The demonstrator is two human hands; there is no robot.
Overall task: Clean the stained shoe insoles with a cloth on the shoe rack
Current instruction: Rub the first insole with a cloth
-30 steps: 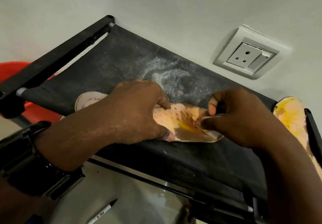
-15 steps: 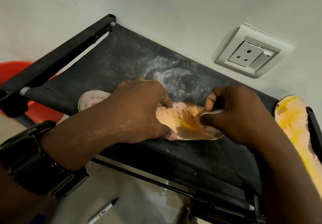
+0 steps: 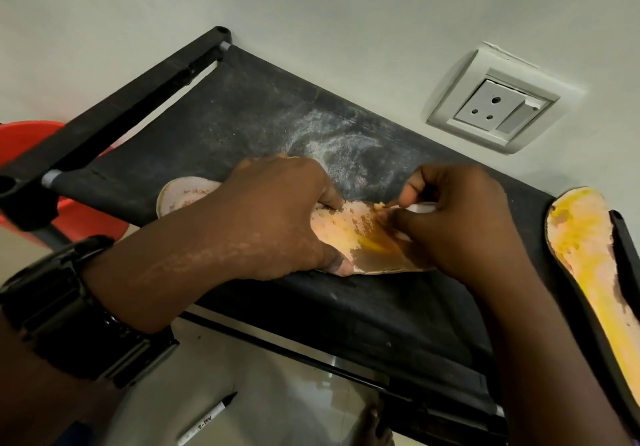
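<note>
A stained pink insole (image 3: 360, 237) with brown and yellow patches lies flat on the black fabric shelf of the shoe rack (image 3: 242, 126). My left hand (image 3: 277, 217) presses down on its middle, thumb at the near edge, fingers on the far side. My right hand (image 3: 453, 223) is curled over the insole's right end and pinches a small white cloth (image 3: 420, 208), most of it hidden in the fist. A second insole (image 3: 588, 255), stained yellow, lies at the right end of the rack.
A white wall socket (image 3: 491, 106) sits on the wall behind the rack. White powder dusts the shelf (image 3: 343, 154) behind my hands. Something red (image 3: 24, 140) stands left of the rack. A marker pen (image 3: 207, 418) lies on the floor below.
My right hand has shifted slightly up along the insole with the cloth. My left hand stays pressed on the insole.
</note>
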